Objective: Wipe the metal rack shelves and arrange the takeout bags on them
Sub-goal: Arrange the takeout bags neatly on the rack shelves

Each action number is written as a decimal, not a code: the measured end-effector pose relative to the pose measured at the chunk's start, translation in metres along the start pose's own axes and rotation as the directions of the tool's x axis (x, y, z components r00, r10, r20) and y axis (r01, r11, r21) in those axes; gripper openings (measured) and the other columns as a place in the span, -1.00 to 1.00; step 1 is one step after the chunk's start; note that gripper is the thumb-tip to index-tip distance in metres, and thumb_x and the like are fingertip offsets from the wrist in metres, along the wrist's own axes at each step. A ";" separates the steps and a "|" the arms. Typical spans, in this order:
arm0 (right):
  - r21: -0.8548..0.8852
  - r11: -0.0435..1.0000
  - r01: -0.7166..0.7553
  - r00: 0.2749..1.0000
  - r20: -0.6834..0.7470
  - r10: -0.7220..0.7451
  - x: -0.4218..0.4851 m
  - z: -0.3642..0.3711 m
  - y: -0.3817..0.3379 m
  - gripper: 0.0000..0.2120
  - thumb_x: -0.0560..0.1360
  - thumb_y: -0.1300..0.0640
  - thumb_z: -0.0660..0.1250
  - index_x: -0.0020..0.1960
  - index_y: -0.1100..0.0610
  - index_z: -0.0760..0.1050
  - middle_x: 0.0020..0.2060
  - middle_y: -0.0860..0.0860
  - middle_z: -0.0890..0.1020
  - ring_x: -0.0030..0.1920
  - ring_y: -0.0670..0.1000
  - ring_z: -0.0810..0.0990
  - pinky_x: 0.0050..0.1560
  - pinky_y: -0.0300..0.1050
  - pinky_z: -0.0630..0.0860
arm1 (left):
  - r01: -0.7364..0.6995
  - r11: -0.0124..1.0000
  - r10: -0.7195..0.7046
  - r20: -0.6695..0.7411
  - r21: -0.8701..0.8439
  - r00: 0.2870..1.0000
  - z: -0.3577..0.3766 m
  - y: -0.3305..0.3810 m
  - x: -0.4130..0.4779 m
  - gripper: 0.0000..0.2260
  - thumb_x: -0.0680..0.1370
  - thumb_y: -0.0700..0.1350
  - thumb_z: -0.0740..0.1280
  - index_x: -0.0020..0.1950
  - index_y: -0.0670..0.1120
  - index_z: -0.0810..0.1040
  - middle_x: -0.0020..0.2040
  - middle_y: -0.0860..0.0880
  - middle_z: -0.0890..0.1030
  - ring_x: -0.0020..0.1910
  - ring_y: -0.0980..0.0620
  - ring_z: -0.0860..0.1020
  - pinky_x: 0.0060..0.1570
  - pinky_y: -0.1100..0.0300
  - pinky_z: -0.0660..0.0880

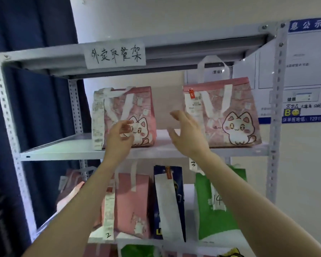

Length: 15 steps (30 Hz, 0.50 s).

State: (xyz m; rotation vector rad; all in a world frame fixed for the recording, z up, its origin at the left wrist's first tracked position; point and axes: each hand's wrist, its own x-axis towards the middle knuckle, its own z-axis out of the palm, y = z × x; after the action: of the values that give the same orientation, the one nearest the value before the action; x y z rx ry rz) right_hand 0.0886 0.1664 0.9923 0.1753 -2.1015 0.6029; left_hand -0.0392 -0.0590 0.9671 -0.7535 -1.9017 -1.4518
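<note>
A grey metal rack holds takeout bags on several shelves. On the upper shelf stand two pink cat-print bags, one at the left and one at the right, each with a long receipt. My left hand hovers in front of the left bag's lower corner, fingers loosely bent, holding nothing. My right hand is raised in the gap between the two bags, fingers spread, close to the right bag's left edge. No cloth is in view.
The shelf below carries a pink bag, a dark blue bag and a green bag marked 14. A handwritten paper label hangs on the top shelf edge. A dark curtain is at the left, wall notices at the right.
</note>
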 end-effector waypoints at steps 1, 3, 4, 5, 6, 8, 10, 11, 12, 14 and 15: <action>-0.002 1.000 0.004 0.999 0.046 -0.004 0.004 0.020 -0.007 -0.47 0.63 0.01 0.39 0.55 -0.02 0.30 0.44 0.01 0.50 0.39 0.11 0.52 0.35 0.18 0.54 | 0.006 0.999 -0.003 -0.060 0.046 0.998 -0.015 -0.011 0.004 -0.56 0.59 -0.32 0.44 0.37 0.10 0.58 0.28 0.05 0.57 0.21 0.15 0.60 0.23 0.10 0.66; 0.035 0.995 -0.095 0.989 0.119 0.090 0.012 0.055 -0.017 -0.29 0.59 -0.12 0.44 0.61 -0.04 0.17 0.49 0.07 0.44 0.43 0.15 0.50 0.37 0.21 0.52 | 0.050 0.991 -0.030 -0.161 0.124 0.986 -0.041 -0.036 0.014 -0.52 0.56 -0.23 0.48 0.39 0.17 0.53 0.32 0.02 0.48 0.25 0.04 0.56 0.31 -0.02 0.61; 0.048 0.985 -0.163 0.978 0.142 0.155 0.017 0.072 -0.019 -0.18 0.55 -0.18 0.46 0.63 -0.05 0.10 0.52 0.09 0.39 0.45 0.18 0.47 0.39 0.22 0.50 | 0.083 0.985 -0.054 -0.186 0.149 0.981 -0.053 -0.049 0.019 -0.49 0.55 -0.18 0.50 0.41 0.21 0.49 0.36 0.00 0.42 0.30 -0.02 0.54 0.36 -0.05 0.57; 0.054 0.974 -0.222 0.965 0.155 0.211 0.021 0.088 -0.019 -0.09 0.51 -0.22 0.49 0.65 -0.07 0.04 0.54 0.12 0.35 0.47 0.21 0.44 0.40 0.24 0.46 | 0.117 0.981 -0.087 -0.186 0.157 0.979 -0.064 -0.063 0.025 -0.44 0.54 -0.13 0.52 0.46 0.24 0.44 0.42 -0.01 0.35 0.36 -0.05 0.51 0.42 -0.05 0.52; 0.064 0.961 -0.269 0.953 0.162 0.256 0.025 0.102 -0.018 -0.01 0.48 -0.24 0.53 0.67 -0.07 -0.01 0.57 0.13 0.32 0.50 0.23 0.41 0.42 0.24 0.43 | 0.149 0.977 -0.125 -0.160 0.150 0.979 -0.074 -0.076 0.031 -0.36 0.54 -0.08 0.55 0.52 0.26 0.37 0.47 -0.02 0.30 0.41 -0.06 0.46 0.47 -0.04 0.46; 0.105 0.929 -0.354 0.928 0.163 0.336 0.034 0.128 -0.016 0.09 0.42 -0.25 0.58 0.68 0.01 -0.01 0.57 0.11 0.36 0.52 0.21 0.41 0.46 0.19 0.42 | 0.182 0.980 -0.178 -0.050 0.084 0.983 -0.088 -0.099 0.045 -0.17 0.52 -0.06 0.60 0.63 0.26 0.20 0.54 -0.06 0.31 0.43 0.00 0.42 0.48 -0.05 0.39; 0.126 0.904 -0.410 0.910 0.131 0.394 0.042 0.148 -0.015 -0.01 0.37 -0.25 0.62 0.57 0.08 0.18 0.41 0.04 0.57 0.40 0.15 0.56 0.33 0.08 0.54 | 0.179 0.984 -0.178 0.112 -0.001 0.978 -0.095 -0.116 0.060 -0.03 0.51 -0.06 0.64 0.69 0.23 0.05 0.48 -0.02 0.52 0.35 0.05 0.57 0.43 -0.03 0.48; 0.113 0.900 -0.420 0.906 0.110 0.409 0.046 0.157 -0.017 -0.12 0.36 -0.25 0.62 0.47 0.06 0.27 0.30 -0.01 0.63 0.31 0.12 0.62 0.21 0.02 0.57 | 0.170 0.985 -0.166 0.177 -0.011 0.970 -0.097 -0.124 0.067 0.01 0.51 -0.05 0.64 0.70 0.22 -0.01 0.45 0.01 0.59 0.30 0.06 0.63 0.37 0.02 0.53; 0.093 0.899 -0.427 0.903 0.092 0.419 0.050 0.165 -0.022 -0.21 0.35 -0.26 0.63 0.38 0.04 0.33 0.20 -0.04 0.66 0.23 0.09 0.64 0.11 -0.03 0.56 | 0.152 0.988 -0.147 0.206 -0.007 0.967 -0.100 -0.131 0.072 0.04 0.50 -0.06 0.65 0.71 0.21 -0.05 0.45 0.05 0.60 0.28 0.08 0.65 0.29 0.11 0.56; 0.076 0.899 -0.432 0.901 0.071 0.427 0.056 0.180 -0.039 -0.30 0.33 -0.25 0.63 0.28 -0.01 0.37 0.07 -0.12 0.62 0.13 0.03 0.63 -0.02 -0.08 0.49 | 0.119 0.993 -0.115 0.187 -0.008 0.976 -0.114 -0.145 0.081 0.07 0.48 -0.07 0.66 0.71 0.21 -0.06 0.47 0.12 0.58 0.29 0.10 0.65 0.16 0.26 0.56; 0.081 0.901 -0.425 0.905 0.068 0.421 0.059 0.189 -0.051 -0.30 0.33 -0.23 0.64 0.27 -0.02 0.37 0.05 -0.15 0.60 0.09 0.00 0.61 -0.04 -0.09 0.46 | 0.099 0.995 -0.097 0.158 -0.001 0.983 -0.127 -0.152 0.083 0.07 0.47 -0.05 0.67 0.71 0.20 -0.04 0.45 0.16 0.57 0.29 0.10 0.64 0.16 0.26 0.55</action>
State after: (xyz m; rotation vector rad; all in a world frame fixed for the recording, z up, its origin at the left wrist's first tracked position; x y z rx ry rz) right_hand -0.0682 0.0364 0.9703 -0.2265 -2.1726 0.9655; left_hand -0.1902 -0.2114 0.9626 -0.8096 -2.0789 -1.4996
